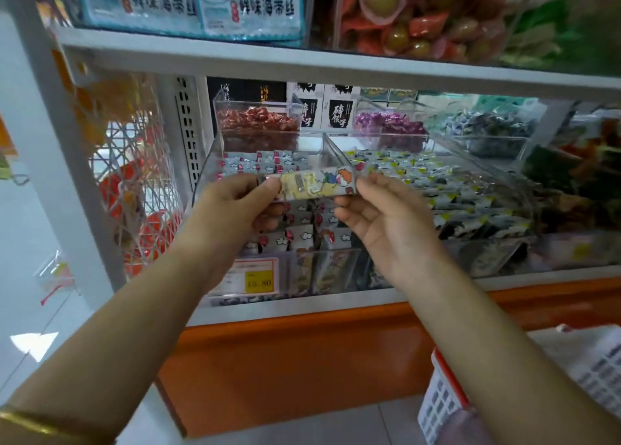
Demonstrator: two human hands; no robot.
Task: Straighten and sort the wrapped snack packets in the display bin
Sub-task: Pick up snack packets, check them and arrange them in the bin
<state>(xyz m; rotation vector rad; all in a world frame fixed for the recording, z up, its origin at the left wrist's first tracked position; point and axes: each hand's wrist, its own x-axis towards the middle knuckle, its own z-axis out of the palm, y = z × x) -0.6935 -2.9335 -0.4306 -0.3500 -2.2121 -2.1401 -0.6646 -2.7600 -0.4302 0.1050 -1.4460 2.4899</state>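
A long wrapped snack packet [317, 184], yellow with a cartoon print, is held level above the clear display bin [208, 162]. My left hand [235, 206] pinches its left end between thumb and fingers. My right hand [379, 216] pinches its right end, palm facing up. Below the packet, grey packets with red and white marks [299, 236] stand in rows in the bin's left compartment. The right compartment holds yellow, grey and black packets [453, 189] lying loosely.
A price tag [257, 278] is fixed to the bin's front. Smaller clear bins with red sweets [258, 117] and purple sweets [389, 123] stand behind. A shelf [302, 65] runs overhead. A white and red basket [447, 397] stands at the lower right, and netted items [134, 189] hang at left.
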